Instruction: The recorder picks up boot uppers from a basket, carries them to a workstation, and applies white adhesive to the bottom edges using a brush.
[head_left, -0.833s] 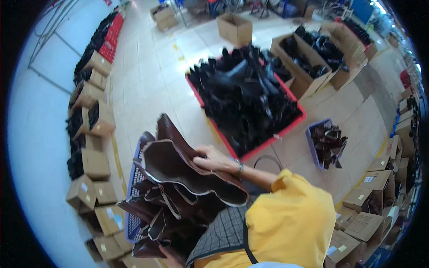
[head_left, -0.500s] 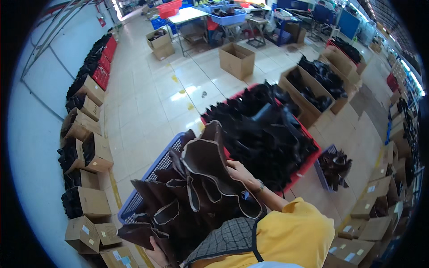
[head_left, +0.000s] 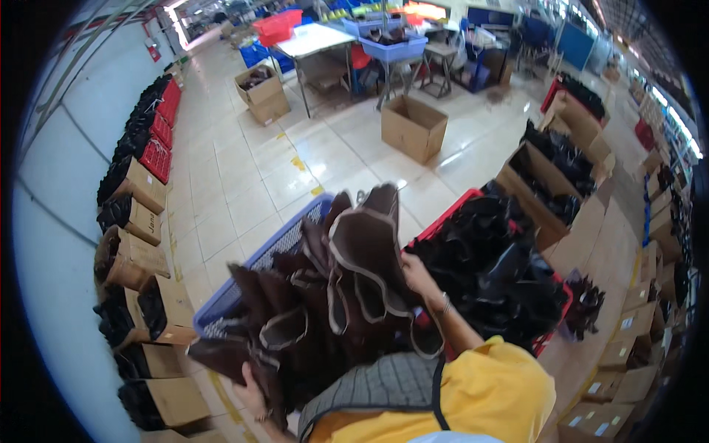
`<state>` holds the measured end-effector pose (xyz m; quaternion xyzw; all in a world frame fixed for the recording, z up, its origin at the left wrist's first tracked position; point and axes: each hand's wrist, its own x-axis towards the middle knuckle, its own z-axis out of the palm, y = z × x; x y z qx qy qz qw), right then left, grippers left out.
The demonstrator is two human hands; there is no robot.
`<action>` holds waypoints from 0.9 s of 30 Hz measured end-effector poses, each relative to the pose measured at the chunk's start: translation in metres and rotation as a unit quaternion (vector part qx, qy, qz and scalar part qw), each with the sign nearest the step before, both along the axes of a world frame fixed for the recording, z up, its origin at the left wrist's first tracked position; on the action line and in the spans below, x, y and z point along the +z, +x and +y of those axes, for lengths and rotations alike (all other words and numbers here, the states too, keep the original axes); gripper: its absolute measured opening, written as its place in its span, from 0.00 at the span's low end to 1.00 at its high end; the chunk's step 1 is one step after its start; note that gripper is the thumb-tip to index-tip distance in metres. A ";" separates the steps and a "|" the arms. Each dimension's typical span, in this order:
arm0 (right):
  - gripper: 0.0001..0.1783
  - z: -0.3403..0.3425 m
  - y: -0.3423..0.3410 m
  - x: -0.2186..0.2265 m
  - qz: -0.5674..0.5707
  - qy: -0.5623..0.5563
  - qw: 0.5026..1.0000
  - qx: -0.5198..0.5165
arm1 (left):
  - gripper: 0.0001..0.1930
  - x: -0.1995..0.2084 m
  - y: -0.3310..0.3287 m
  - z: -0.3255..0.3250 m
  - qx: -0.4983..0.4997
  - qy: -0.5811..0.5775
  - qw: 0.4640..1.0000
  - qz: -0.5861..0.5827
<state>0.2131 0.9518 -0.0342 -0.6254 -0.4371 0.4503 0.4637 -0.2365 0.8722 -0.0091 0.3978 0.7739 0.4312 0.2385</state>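
Note:
A bluish-purple plastic basket (head_left: 260,264) with mesh walls is in front of my body, piled with dark brown leather boots (head_left: 369,232). Their open tops point up and show pale edges. My left hand (head_left: 252,393) is closed at the near left end, fingers against brown leather. At the opposite end my right hand (head_left: 421,277) is closed beside the tallest boot. The rim under both hands is hidden by the boots, but the basket keeps its place between them. Just right of my right hand stands a red crate (head_left: 447,215) heaped with black boots (head_left: 498,258).
Cartons (head_left: 177,402) and red crates (head_left: 156,159) of black footwear line the left wall. An open carton (head_left: 413,133) stands on the tiled floor ahead, before a white-topped table (head_left: 314,40). More cartons (head_left: 535,196) stand beyond the red crate and along the right.
The red crate and the carton ahead have shifted right and downward in view. The basket and both hands stay in front of my body, a little changed in angle.

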 end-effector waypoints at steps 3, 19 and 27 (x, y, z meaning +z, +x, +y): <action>0.18 0.056 0.004 0.012 0.008 0.057 0.997 -0.050 | 0.28 0.016 0.001 0.112 -0.069 0.005 0.997 -0.042; 0.20 0.255 0.162 -0.051 0.029 0.045 0.945 -0.322 | 0.24 0.025 0.214 0.596 -0.369 -0.010 0.926 -0.075; 0.20 0.375 0.291 0.007 -0.082 0.065 0.942 -0.318 | 0.27 0.013 0.345 0.726 -0.342 -0.068 0.931 -0.104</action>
